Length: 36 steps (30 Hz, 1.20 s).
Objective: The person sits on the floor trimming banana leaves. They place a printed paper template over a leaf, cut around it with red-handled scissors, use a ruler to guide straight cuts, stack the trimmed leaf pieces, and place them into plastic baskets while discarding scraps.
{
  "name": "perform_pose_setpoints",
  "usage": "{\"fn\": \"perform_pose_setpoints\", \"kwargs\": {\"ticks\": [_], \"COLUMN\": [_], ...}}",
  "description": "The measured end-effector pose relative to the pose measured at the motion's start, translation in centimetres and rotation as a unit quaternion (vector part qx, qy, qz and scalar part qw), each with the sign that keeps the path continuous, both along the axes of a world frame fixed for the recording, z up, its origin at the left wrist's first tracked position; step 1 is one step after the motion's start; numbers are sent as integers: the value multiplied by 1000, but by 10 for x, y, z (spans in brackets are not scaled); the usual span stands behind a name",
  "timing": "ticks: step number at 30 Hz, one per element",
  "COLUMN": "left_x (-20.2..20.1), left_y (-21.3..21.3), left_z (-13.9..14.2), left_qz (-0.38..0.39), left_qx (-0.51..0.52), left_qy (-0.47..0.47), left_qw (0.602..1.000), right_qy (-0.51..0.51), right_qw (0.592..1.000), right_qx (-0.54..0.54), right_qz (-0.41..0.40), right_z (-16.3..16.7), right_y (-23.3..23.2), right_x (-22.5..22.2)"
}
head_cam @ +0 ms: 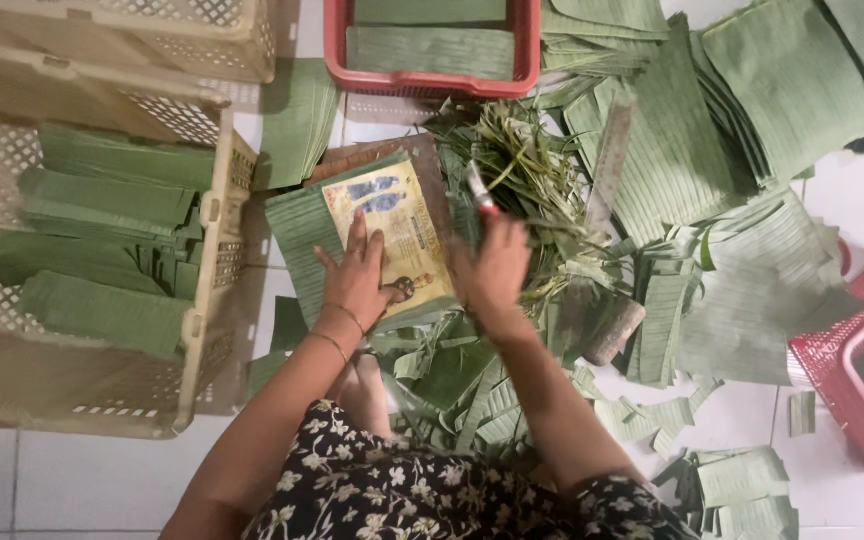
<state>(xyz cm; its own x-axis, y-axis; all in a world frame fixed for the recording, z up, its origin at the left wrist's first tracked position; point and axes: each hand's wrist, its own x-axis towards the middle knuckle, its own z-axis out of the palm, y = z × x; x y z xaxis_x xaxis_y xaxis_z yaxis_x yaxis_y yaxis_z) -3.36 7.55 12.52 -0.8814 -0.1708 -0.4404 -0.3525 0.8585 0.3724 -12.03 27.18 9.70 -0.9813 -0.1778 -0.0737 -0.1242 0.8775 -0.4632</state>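
Left hand (357, 278) pressed flat on a yellow card (393, 243), fingers spread apart, holding nothing. Card lying on top of a stack of green leaf sheets (297, 235), which sits on a brown board (372, 153) on the white floor (82, 480). Fingertips on the near half of the card, thumb toward its right edge. Card shaped like a rectangle, with two blue patches near the far end and a small dark picture near the bottom.

Right hand (497, 265) just right of the card, fingers curled tight around a small knife (479, 188) with a red and white handle. Knife sticking up past the fingers, above the card's right edge, blurry.

Heap of thin leaf scraps (527, 170) behind the right hand. Metal ruler (609, 160) lying slanted on more cut leaves (797, 85) to the right. Red basket (432, 82) at the top with leaf sheets inside. Another red basket (857, 375) at the right edge. Big cream crate (214, 250) on the left, full of folded green leaf bundles (102, 235). Small green bits (742, 480) scattered on the floor near the knees.
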Motion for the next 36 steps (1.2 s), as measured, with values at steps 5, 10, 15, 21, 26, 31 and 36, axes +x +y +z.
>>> {"fn": "perform_pose_setpoints", "kwargs": {"ticks": [5,10,15,21,26,31,36], "left_x": [12,14,9,-9,-46,-83,-100], "left_y": [-14,-35,-40,-55,-73,-86,-103], "left_z": [-12,-25,-43,-54,-58,-49,-35], "left_qz": [12,71,30,-50,-112,-109,-40], "left_qx": [8,51,-7,-54,-89,-161,-84], "left_qy": [81,151,162,90,106,100,-28], "left_qw": [997,985,986,993,984,976,995], "right_qy": [73,-20,-72,214,-16,-549,-609], "right_qw": [996,959,843,914,938,634,566], "right_qx": [-4,-280,-472,-264,-345,-526,-485], "right_qz": [56,-22,-248,-221,5,139,-271], "right_z": [-17,-63,-54,5,-4,-8,-32], "right_y": [-29,-2,78,137,61,-41,-89], "right_x": [52,25,-23,-57,39,168,198]}}
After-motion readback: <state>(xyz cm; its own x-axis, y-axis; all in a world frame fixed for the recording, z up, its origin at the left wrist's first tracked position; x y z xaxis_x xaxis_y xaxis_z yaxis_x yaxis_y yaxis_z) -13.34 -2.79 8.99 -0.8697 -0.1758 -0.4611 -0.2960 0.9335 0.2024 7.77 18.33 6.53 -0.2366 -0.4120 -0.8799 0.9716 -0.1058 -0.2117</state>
